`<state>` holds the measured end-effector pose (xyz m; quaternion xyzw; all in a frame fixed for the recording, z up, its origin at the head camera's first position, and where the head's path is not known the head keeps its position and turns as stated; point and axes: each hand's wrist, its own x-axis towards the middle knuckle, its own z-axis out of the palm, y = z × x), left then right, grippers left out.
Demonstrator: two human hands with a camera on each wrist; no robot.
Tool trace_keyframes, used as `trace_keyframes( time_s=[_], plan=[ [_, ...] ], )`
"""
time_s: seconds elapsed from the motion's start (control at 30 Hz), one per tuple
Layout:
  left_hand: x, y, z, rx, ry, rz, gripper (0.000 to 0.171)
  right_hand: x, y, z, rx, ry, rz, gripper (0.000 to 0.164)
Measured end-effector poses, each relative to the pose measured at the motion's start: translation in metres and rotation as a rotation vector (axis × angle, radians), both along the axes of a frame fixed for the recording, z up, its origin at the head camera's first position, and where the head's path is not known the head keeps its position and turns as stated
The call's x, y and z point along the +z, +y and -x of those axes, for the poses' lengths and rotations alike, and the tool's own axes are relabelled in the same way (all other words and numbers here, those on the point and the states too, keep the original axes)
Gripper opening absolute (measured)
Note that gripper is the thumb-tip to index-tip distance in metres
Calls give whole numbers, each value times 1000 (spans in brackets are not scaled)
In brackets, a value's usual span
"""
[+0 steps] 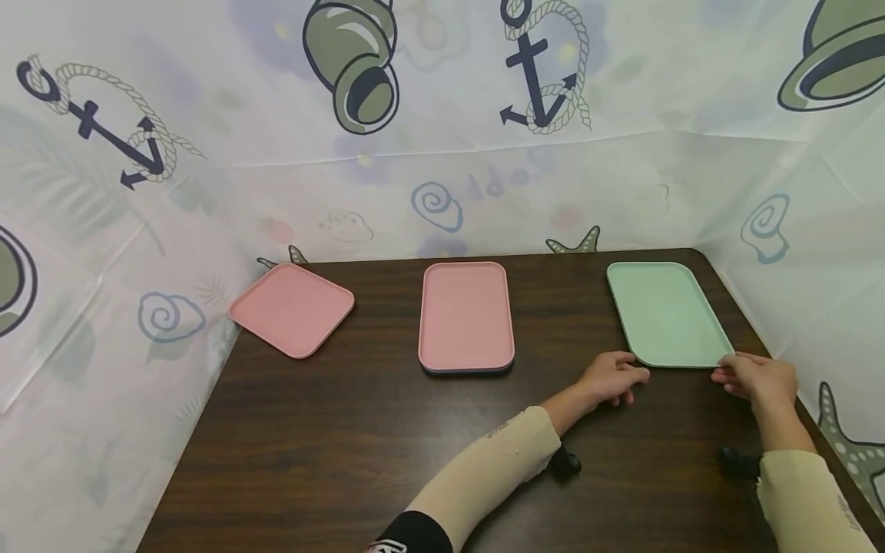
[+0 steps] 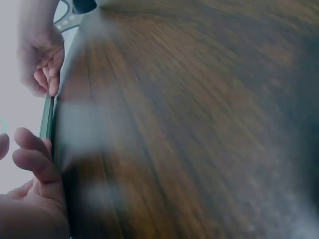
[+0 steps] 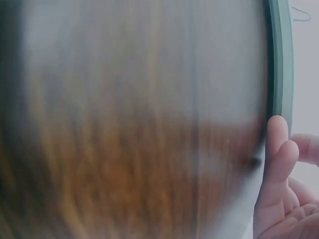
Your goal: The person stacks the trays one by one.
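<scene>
A pale green tray (image 1: 669, 313) lies at the right end of the dark wooden table. At its near right corner my right hand (image 1: 760, 379) pinches the rim between thumb and fingers. My left hand (image 1: 608, 377) is at the near left corner, fingers loosely extended, with one fingertip right at the rim. In the left wrist view the left hand (image 2: 40, 184) is beside the thin green edge (image 2: 47, 117), with the right hand farther along it. The right wrist view has the right hand's fingers (image 3: 279, 164) against the tray's side.
A pink tray (image 1: 466, 315) with a dark base lies at the table's middle back. Another pink tray (image 1: 293, 309) sits turned at the back left, overlapping the table edge in this view. A patterned white cloth (image 1: 442, 107) hangs behind and beside the wooden table (image 1: 332, 430).
</scene>
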<state>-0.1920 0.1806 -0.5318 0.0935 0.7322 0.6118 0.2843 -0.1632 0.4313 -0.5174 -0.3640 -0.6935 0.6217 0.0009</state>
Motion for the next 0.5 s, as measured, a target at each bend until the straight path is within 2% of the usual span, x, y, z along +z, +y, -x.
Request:
trace_keyframes(
  time_s=[0.2, 0.3, 0.4, 0.5],
  plan=[
    [1, 4, 1, 171, -37, -86, 22, 5, -3, -4, 24, -2, 41, 2],
    [3, 5, 2, 282, -38, -70, 8, 9, -6, -7, 35, 12, 112, 13],
    [5, 4, 2, 383, -24, -60, 11, 13, -11, -10, 38, 39, 181, 18],
    [6, 2, 3, 435, -12, -62, 14, 16, -16, -13, 42, 66, 207, 21]
  ],
)
